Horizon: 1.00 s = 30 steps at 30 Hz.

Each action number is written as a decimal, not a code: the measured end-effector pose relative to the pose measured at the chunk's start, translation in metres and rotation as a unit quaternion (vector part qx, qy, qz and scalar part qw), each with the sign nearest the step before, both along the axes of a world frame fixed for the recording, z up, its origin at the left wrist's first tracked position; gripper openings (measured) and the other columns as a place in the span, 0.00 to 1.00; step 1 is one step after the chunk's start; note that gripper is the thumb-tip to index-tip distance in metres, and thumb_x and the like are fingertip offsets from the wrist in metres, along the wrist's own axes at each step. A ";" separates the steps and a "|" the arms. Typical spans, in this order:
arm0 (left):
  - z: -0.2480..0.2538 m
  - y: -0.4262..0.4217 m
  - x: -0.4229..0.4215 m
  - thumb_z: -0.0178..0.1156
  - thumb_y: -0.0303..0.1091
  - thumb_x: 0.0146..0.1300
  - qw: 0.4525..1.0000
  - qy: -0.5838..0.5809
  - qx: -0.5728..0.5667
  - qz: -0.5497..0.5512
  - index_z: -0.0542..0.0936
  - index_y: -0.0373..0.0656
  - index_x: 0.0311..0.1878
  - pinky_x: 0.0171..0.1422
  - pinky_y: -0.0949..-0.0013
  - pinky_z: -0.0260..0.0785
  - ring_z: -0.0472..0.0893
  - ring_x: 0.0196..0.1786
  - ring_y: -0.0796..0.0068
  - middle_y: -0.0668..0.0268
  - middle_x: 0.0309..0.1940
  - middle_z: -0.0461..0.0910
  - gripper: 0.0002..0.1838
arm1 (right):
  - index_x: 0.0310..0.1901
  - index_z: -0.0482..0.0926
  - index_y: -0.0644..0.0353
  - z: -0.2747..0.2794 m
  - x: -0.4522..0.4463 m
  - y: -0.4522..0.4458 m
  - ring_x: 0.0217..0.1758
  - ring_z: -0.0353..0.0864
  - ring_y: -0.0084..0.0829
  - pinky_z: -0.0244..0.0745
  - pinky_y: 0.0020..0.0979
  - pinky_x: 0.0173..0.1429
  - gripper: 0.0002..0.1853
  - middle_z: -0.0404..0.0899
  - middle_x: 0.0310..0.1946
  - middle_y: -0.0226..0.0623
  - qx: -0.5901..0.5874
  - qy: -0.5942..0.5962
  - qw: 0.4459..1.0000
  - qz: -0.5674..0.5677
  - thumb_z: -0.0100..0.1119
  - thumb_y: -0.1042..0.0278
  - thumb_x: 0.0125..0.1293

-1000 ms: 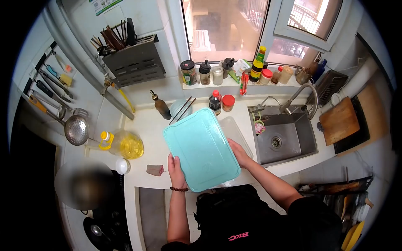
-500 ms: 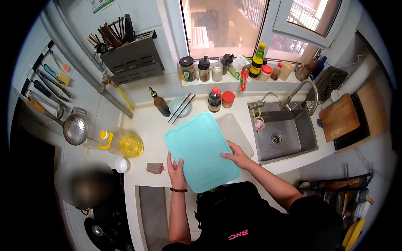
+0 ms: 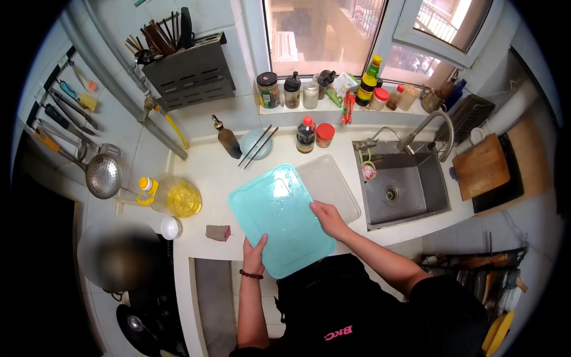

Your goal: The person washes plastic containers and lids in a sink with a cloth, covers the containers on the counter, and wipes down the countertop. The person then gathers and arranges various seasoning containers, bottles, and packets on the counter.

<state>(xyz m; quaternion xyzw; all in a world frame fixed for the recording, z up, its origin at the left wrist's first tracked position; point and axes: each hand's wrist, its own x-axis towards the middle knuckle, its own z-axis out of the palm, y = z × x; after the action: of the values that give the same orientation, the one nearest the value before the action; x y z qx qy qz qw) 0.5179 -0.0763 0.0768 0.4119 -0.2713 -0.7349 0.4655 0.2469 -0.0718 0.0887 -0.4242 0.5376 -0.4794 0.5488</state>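
Observation:
A turquoise rectangular board or lid [image 3: 282, 220] is held over the front of the counter, tilted, with small wet spots on its face. My left hand [image 3: 254, 257] grips its lower left edge, thumb on top. On its right edge my right hand [image 3: 328, 220] is closed, thumb also on the face. Partly behind it lies a translucent flat tray or lid [image 3: 334, 189] on the counter. To the left sits a small piece of meat [image 3: 218, 232]. Beyond the turquoise piece is a light blue bowl [image 3: 256, 144] with chopsticks [image 3: 262, 146] across it.
A steel sink [image 3: 407, 187] is on the right, beside a wooden cutting board [image 3: 483, 169]. An oil jug [image 3: 178, 197] and white cup [image 3: 171, 227] stand left, near a blurred pan [image 3: 118, 257]. A sauce bottle [image 3: 306, 135] and red-lidded jar [image 3: 325, 135] stand at the back.
The turquoise piece has lowered and tilted a little, showing wet spots and more of the translucent piece. My right hand has shifted slightly up and left along its edge.

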 end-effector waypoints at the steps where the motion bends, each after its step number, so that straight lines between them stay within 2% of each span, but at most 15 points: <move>1: -0.003 0.001 0.003 0.65 0.28 0.72 1.000 0.001 0.002 0.002 0.69 0.34 0.70 0.67 0.60 0.74 0.80 0.61 0.64 0.57 0.63 0.78 0.27 | 0.66 0.78 0.66 -0.005 0.002 0.000 0.52 0.81 0.23 0.75 0.28 0.61 0.25 0.86 0.50 0.37 0.002 0.001 1.000 0.002 0.48 0.53 0.83; 4: -0.013 0.003 0.017 0.64 0.31 0.73 0.999 -0.043 -0.013 -0.005 0.67 0.34 0.72 0.66 0.57 0.75 0.80 0.63 0.61 0.56 0.64 0.78 0.29 | 0.65 0.79 0.65 -0.020 0.015 -0.002 0.52 0.81 0.24 0.76 0.29 0.60 0.25 0.87 0.50 0.38 0.040 0.028 0.999 0.007 0.49 0.52 0.83; 7: -0.021 0.002 0.033 0.65 0.32 0.73 0.996 -0.083 0.014 0.039 0.68 0.34 0.72 0.66 0.58 0.75 0.80 0.62 0.62 0.56 0.64 0.78 0.29 | 0.67 0.78 0.63 -0.031 0.035 -0.006 0.53 0.84 0.27 0.77 0.31 0.60 0.24 0.87 0.49 0.42 0.059 0.039 0.997 0.038 0.51 0.54 0.82; 9: -0.027 0.004 0.042 0.65 0.33 0.73 0.992 -0.110 -0.008 0.056 0.68 0.36 0.72 0.65 0.60 0.75 0.80 0.62 0.64 0.57 0.64 0.78 0.29 | 0.69 0.75 0.62 -0.034 0.046 -0.004 0.54 0.85 0.31 0.78 0.34 0.60 0.24 0.87 0.50 0.46 0.043 0.086 0.994 0.057 0.53 0.56 0.81; 10: -0.032 0.006 0.047 0.65 0.33 0.73 0.992 -0.111 -0.004 0.059 0.68 0.36 0.72 0.65 0.60 0.75 0.80 0.62 0.64 0.57 0.64 0.78 0.29 | 0.71 0.73 0.61 -0.033 0.049 -0.004 0.56 0.86 0.37 0.79 0.37 0.60 0.24 0.86 0.53 0.50 0.074 0.064 0.993 0.066 0.56 0.60 0.79; 11: -0.039 0.007 0.052 0.66 0.33 0.73 0.991 -0.117 -0.009 0.064 0.69 0.36 0.71 0.65 0.61 0.75 0.80 0.61 0.65 0.58 0.63 0.78 0.28 | 0.71 0.73 0.61 -0.033 0.051 -0.005 0.56 0.86 0.37 0.79 0.37 0.60 0.24 0.86 0.53 0.50 0.076 0.064 0.993 0.071 0.56 0.60 0.79; 13: -0.060 0.006 0.060 0.66 0.34 0.73 0.990 -0.124 -0.011 0.073 0.70 0.36 0.71 0.64 0.61 0.75 0.80 0.60 0.66 0.59 0.63 0.79 0.28 | 0.72 0.72 0.61 -0.033 0.053 -0.005 0.59 0.85 0.41 0.80 0.38 0.61 0.25 0.84 0.58 0.52 0.076 0.125 0.985 0.089 0.58 0.64 0.77; 15: -0.091 0.002 0.069 0.67 0.31 0.72 0.984 -0.136 -0.003 0.113 0.74 0.35 0.67 0.60 0.66 0.75 0.81 0.56 0.71 0.62 0.58 0.82 0.24 | 0.73 0.71 0.61 -0.044 0.060 -0.002 0.60 0.85 0.42 0.80 0.38 0.62 0.27 0.82 0.60 0.53 0.053 0.140 0.983 0.102 0.59 0.65 0.75; 19: -0.155 -0.017 0.087 0.68 0.32 0.71 0.976 -0.179 -0.017 0.122 0.75 0.34 0.66 0.62 0.66 0.74 0.81 0.55 0.71 0.61 0.57 0.83 0.24 | 0.74 0.68 0.62 -0.073 0.063 0.004 0.62 0.84 0.44 0.79 0.37 0.65 0.30 0.79 0.64 0.54 0.033 0.208 0.973 0.092 0.62 0.67 0.73; 21: -0.179 -0.028 0.092 0.70 0.32 0.69 0.970 -0.211 -0.023 0.115 0.75 0.33 0.65 0.63 0.66 0.73 0.81 0.56 0.71 0.61 0.56 0.83 0.25 | 0.74 0.68 0.63 -0.069 0.051 0.010 0.62 0.84 0.45 0.79 0.38 0.64 0.30 0.80 0.63 0.54 0.036 0.165 0.982 0.090 0.63 0.67 0.73; 23: -0.190 -0.040 0.092 0.70 0.36 0.70 0.962 -0.259 -0.039 0.074 0.74 0.33 0.67 0.64 0.63 0.73 0.81 0.58 0.67 0.59 0.60 0.82 0.28 | 0.73 0.68 0.64 -0.059 0.029 0.014 0.62 0.84 0.46 0.79 0.39 0.64 0.30 0.80 0.63 0.54 0.039 0.120 0.988 0.086 0.63 0.67 0.72; 25: -0.206 -0.050 0.094 0.71 0.37 0.69 0.964 -0.257 -0.031 0.067 0.74 0.32 0.67 0.65 0.62 0.73 0.80 0.58 0.67 0.59 0.59 0.82 0.28 | 0.70 0.71 0.67 -0.048 -0.003 0.017 0.61 0.84 0.46 0.79 0.40 0.63 0.28 0.80 0.62 0.54 0.005 0.202 0.979 0.022 0.65 0.69 0.71; 27: -0.215 -0.061 0.092 0.73 0.39 0.66 0.945 -0.314 -0.049 0.082 0.76 0.31 0.64 0.63 0.62 0.74 0.84 0.56 0.65 0.55 0.55 0.85 0.30 | 0.66 0.75 0.68 -0.038 -0.036 0.016 0.59 0.84 0.49 0.79 0.42 0.62 0.26 0.81 0.59 0.55 -0.067 0.331 0.939 -0.062 0.66 0.69 0.68; 28: -0.205 -0.064 0.090 0.73 0.39 0.66 0.946 -0.312 -0.050 0.073 0.76 0.31 0.64 0.63 0.62 0.74 0.84 0.56 0.65 0.55 0.55 0.85 0.30 | 0.66 0.75 0.68 -0.037 -0.054 0.016 0.59 0.84 0.49 0.79 0.42 0.62 0.26 0.81 0.59 0.55 -0.063 0.333 0.938 -0.070 0.66 0.69 0.68; 30: -0.182 -0.068 0.086 0.72 0.50 0.65 0.855 -0.517 -0.012 0.021 0.76 0.31 0.66 0.65 0.56 0.74 0.84 0.57 0.54 0.48 0.56 0.84 0.36 | 0.63 0.78 0.67 -0.041 -0.088 0.016 0.59 0.83 0.52 0.79 0.44 0.62 0.25 0.82 0.56 0.56 -0.090 0.533 0.832 -0.123 0.67 0.68 0.66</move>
<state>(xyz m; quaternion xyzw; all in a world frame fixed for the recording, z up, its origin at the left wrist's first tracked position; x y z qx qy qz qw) 0.6040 -0.1440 -0.1054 0.7326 -0.4732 -0.4025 0.2781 0.1588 -0.0557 0.0479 -0.5916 0.7489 -0.2894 0.0731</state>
